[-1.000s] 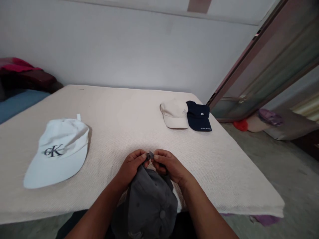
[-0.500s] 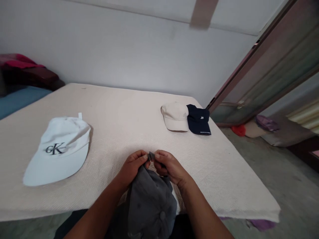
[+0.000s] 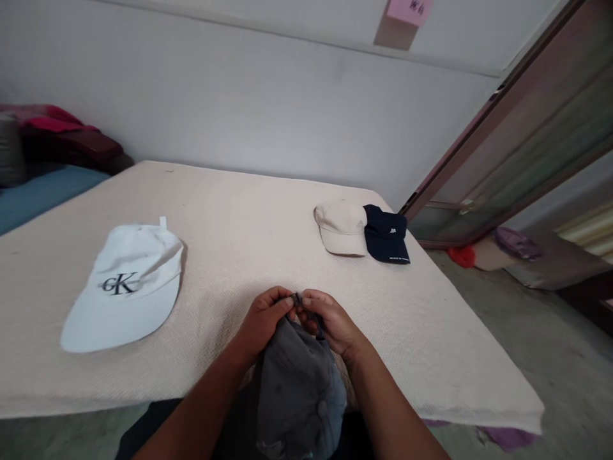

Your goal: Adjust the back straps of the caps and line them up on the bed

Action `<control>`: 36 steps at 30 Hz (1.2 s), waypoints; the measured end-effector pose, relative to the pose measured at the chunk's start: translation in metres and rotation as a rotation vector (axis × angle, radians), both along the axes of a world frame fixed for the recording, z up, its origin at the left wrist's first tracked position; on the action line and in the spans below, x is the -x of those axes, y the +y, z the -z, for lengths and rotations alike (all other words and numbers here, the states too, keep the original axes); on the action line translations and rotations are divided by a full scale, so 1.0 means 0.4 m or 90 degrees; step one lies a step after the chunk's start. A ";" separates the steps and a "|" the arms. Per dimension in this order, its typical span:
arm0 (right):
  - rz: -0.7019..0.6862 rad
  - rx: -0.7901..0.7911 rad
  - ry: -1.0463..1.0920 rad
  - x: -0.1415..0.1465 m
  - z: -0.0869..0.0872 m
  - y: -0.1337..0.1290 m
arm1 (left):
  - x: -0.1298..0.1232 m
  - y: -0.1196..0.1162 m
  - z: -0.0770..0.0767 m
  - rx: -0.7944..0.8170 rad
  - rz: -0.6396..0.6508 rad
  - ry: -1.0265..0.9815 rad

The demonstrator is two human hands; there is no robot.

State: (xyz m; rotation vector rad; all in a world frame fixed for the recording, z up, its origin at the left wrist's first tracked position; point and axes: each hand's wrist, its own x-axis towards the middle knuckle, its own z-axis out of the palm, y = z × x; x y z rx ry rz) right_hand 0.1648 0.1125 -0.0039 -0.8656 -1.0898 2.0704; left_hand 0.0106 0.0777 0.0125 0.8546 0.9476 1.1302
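A dark grey cap [image 3: 301,390] hangs between my forearms at the near edge of the cloth-covered table [image 3: 230,223], its back strap uppermost. My left hand [image 3: 265,317] pinches one side of the strap [image 3: 297,299] near the buckle. On the other side, my right hand [image 3: 328,317] has its fingers closed on the strap, and the fingertips of both hands nearly meet. A white cap with black letters [image 3: 128,284] lies on the table's left part. Toward the back right, a beige cap [image 3: 341,227] rests against a navy cap [image 3: 385,234].
A pale wall [image 3: 239,96] rises behind the table. Red and dark items [image 3: 62,137] are piled at the far left beside a blue surface [image 3: 52,191]. A glass-panelled frame [image 3: 517,153] stands at the right, with a purple and red bundle [image 3: 517,243] on the floor.
The view has shifted slightly, so the caps and table appear a little further right. Both hands keep hold of the grey cap's strap, and its position between the fingers has changed slightly.
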 end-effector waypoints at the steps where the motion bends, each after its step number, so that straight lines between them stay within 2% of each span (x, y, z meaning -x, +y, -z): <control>1: -0.003 0.001 -0.004 0.001 -0.001 0.001 | 0.001 0.000 0.000 0.002 0.000 0.004; 13: -0.056 0.000 -0.004 -0.011 -0.002 0.010 | 0.002 -0.002 0.000 0.045 0.021 0.001; 20: -0.078 -0.074 -0.042 -0.023 -0.010 0.012 | 0.014 0.001 -0.008 0.087 0.048 0.059; 28: -0.157 -0.064 -0.013 -0.047 -0.020 0.010 | 0.011 -0.008 -0.006 0.135 0.100 -0.006; 34: -0.123 -0.090 -0.058 -0.047 -0.010 0.009 | 0.001 -0.008 -0.003 0.095 0.036 0.057; 36: -0.116 -0.094 -0.063 -0.047 -0.007 0.011 | 0.000 -0.010 -0.004 0.079 0.039 0.057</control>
